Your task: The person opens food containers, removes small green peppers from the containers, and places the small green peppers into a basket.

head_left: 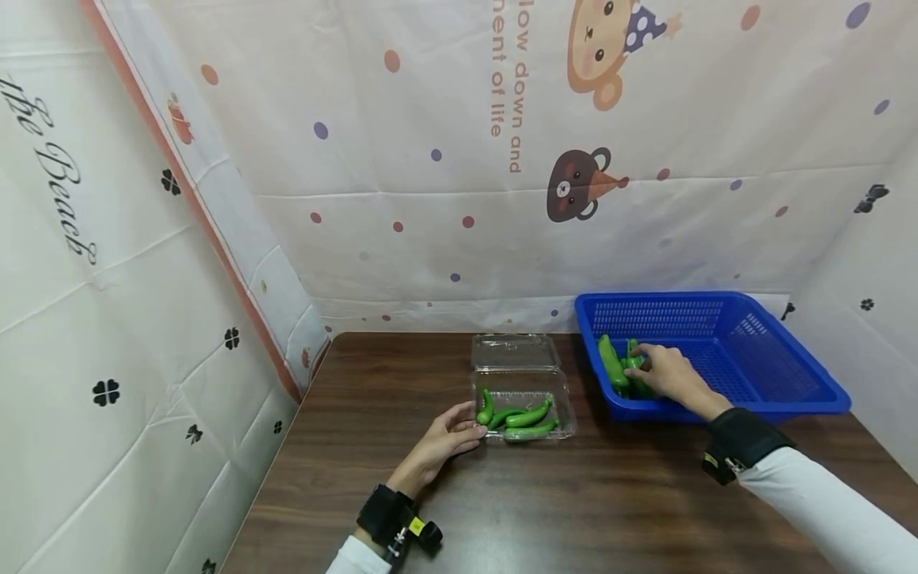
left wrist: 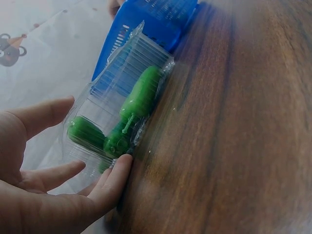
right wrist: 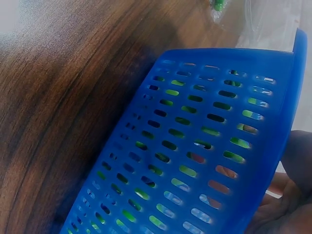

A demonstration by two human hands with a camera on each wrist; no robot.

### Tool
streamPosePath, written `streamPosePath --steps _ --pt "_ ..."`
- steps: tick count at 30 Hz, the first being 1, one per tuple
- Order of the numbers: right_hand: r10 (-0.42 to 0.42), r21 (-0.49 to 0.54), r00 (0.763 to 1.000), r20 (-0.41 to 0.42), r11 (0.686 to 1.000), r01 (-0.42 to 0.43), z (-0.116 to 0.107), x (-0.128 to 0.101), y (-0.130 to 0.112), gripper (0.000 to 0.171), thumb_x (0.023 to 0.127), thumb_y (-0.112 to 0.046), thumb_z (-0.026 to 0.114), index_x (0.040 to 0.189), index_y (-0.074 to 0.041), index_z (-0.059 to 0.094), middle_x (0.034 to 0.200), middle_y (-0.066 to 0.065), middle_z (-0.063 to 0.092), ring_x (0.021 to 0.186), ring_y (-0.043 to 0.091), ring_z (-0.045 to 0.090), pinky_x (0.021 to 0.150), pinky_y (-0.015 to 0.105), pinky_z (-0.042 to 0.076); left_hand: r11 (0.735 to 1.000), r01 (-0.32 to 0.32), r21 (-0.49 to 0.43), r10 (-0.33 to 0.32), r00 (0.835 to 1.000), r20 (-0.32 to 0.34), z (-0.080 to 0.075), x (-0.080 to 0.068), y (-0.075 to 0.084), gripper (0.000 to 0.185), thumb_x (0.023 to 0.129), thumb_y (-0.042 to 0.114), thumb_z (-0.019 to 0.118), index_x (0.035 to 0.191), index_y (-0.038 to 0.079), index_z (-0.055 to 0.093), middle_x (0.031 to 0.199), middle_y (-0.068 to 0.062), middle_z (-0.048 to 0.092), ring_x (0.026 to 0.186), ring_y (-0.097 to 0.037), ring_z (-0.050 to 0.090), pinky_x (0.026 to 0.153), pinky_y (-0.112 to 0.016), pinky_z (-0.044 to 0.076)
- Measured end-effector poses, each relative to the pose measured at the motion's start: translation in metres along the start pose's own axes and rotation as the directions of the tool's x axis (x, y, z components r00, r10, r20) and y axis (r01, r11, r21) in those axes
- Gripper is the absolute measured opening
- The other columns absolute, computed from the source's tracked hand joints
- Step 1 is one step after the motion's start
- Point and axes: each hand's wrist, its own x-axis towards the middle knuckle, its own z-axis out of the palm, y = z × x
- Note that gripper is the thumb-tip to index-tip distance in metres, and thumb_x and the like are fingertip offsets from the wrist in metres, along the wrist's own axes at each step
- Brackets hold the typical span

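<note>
At table centre, the clear plastic clamshell box (head_left: 523, 402) sits with its lid flipped open toward the far side and about four green peppers (head_left: 527, 418) inside. Left hand (head_left: 443, 445) rests at its near-left corner, fingers relaxed and spread, fingertips (left wrist: 119, 168) touching the wall, not gripping it. Right hand (head_left: 670, 373) is over in the blue slotted basket (head_left: 782, 383) at right, fingers curled down onto the green peppers there (head_left: 615, 363); can't tell from any view whether it has actually pinched one yet, the right wrist view shows only the basket wall. Risks as I judge them: the box is light and thin, braced only by fingertips, so a pepper dropped in hard could slide or tip it. It's already fairly full, so another could sit proud and block the lid. Smooth peppers may slip from a loose grasp over the basket rim.
</note>
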Motion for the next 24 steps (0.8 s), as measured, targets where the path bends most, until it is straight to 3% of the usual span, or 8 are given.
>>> streamPosePath --steps 12,24 --pt "0.027 -0.007 0.999 0.047 1.000 -0.027 -0.003 -0.004 0.001 0.041 0.098 -0.007 0.063 0.125 0.023 0.057 0.093 0.032 0.072 0.051 0.018 0.064 0.053 0.034 0.057 1.000 -0.016 0.013 0.016 1.000 0.006 0.000 -0.001 -0.001 0.075 0.097 0.017 0.071 0.159 0.000 0.031 0.157 -0.028 0.038 0.135 -0.030 0.052 0.110 -0.044 0.053" --pt "0.001 -0.052 1.000 -0.010 0.999 -0.001 -0.022 -0.002 0.000 0.039 0.097 -0.010 0.065 0.125 0.018 0.060 0.091 0.028 0.073 0.071 0.028 0.070 0.055 0.037 0.057 1.000 -0.022 0.008 0.022 1.000 0.001 0.000 0.000 -0.005 0.076 0.097 0.017 0.072 0.158 0.000 0.031 0.156 -0.029 0.037 0.128 -0.025 0.056 0.109 -0.043 0.054"
